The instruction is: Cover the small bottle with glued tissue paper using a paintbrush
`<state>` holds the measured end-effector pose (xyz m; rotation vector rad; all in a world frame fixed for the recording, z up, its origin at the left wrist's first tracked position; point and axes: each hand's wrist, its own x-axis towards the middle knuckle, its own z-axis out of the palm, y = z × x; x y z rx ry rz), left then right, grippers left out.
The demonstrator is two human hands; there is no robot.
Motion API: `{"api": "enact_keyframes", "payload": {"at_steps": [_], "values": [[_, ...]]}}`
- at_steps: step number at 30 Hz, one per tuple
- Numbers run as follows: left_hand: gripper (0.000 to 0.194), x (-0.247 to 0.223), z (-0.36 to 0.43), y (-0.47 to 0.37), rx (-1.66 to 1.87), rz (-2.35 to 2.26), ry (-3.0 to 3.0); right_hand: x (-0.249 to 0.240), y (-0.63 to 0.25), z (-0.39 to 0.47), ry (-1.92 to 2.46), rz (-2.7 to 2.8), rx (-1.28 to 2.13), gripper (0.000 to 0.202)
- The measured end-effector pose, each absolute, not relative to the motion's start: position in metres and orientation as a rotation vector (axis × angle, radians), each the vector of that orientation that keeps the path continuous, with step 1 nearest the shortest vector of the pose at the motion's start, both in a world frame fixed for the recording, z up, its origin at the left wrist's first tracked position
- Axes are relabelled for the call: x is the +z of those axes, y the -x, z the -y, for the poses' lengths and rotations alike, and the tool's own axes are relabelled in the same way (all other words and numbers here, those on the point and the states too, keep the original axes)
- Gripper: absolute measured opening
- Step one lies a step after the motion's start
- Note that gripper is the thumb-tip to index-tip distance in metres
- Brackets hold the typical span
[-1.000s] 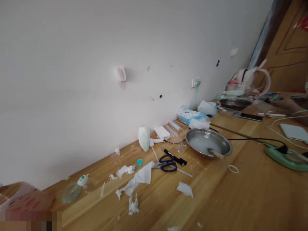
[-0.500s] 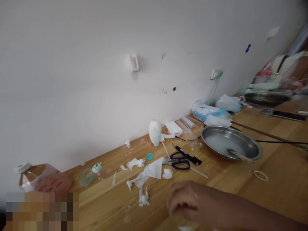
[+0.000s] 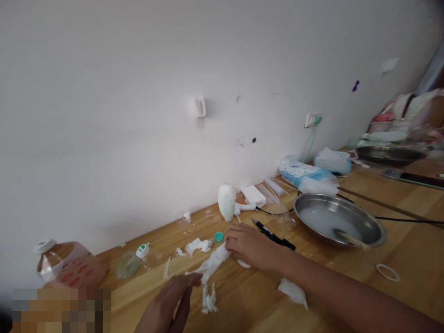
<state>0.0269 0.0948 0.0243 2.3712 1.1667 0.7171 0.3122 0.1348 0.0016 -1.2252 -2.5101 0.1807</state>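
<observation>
My right hand (image 3: 251,245) reaches over the upper end of a torn tissue (image 3: 213,263) on the wooden table. Its fingers are curled over that end, and their tips are partly hidden. The hand covers the spot where the scissors lay. My left hand (image 3: 171,298) comes in from the bottom, fingers stretched towards the tissue's lower end, thumb apart; whether it touches is unclear. Below the tissue lies a crumpled scrap (image 3: 209,298). Another tissue piece (image 3: 293,292) lies under my right forearm. A green cap (image 3: 218,236) sits just beyond the tissue.
A white-wrapped rounded object (image 3: 226,202) stands near the wall. A black pen (image 3: 274,234) lies beside my right wrist. To the right, a metal bowl (image 3: 376,238) holds cloudy liquid and a brush-like tool. A tissue pack (image 3: 305,171) lies behind it. A pink-patterned jug (image 3: 74,268) stands left.
My right hand has moved up and left onto the tissue, covering the scissors. My left hand has come into view. A tissue piece now shows under my right forearm. The view has tilted slightly upward.
</observation>
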Motion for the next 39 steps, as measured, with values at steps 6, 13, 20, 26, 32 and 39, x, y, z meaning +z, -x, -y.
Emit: {"api": "enact_keyframes", "payload": {"at_steps": [6, 13, 20, 26, 32, 39], "values": [[0.052, 0.03, -0.141, -0.08, 0.733, -1.348, -2.352, 0.056, -0.328, -0.127, 1.349, 2.303, 0.18, 0.015], [0.041, 0.005, -0.171, -0.094, 0.651, -1.06, -2.535, 0.026, -0.326, -0.123, 1.286, 2.497, 0.176, 0.019], [0.029, -0.007, -0.171, -0.054, 0.609, -1.116, -2.503, -0.008, -0.309, -0.131, 1.243, 2.529, 0.162, 0.015], [0.031, -0.003, -0.161, -0.055, 0.578, -1.111, -2.507, 0.01, -0.31, -0.128, 1.167, 2.557, 0.231, 0.023], [0.027, -0.011, -0.149, -0.056, 0.56, -1.126, -2.47, -0.016, -0.299, -0.132, 1.189, 2.451, 0.381, 0.013], [0.045, -0.011, -0.141, -0.063, 0.741, -1.14, -2.122, 0.012, -0.291, -0.14, 1.232, 2.05, 0.771, 0.015]]}}
